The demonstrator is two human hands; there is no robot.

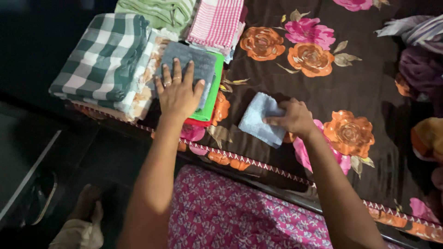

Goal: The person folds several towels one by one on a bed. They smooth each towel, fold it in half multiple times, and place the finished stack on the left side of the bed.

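Note:
My left hand (179, 91) lies flat, fingers spread, on a folded grey cloth (194, 62) that tops a small stack with a green cloth (213, 94) and a red one beneath. My right hand (294, 119) grips the right edge of a folded light blue cloth (259, 119) lying on the dark floral bedsheet (295, 78).
A folded green-and-white checked cloth (104, 57) sits left of the stack. A green striped cloth (159, 11) and a pink checked cloth (217, 20) lie behind. Loose clothes (420, 60) pile at the right. The bed's edge (240, 159) runs below my hands.

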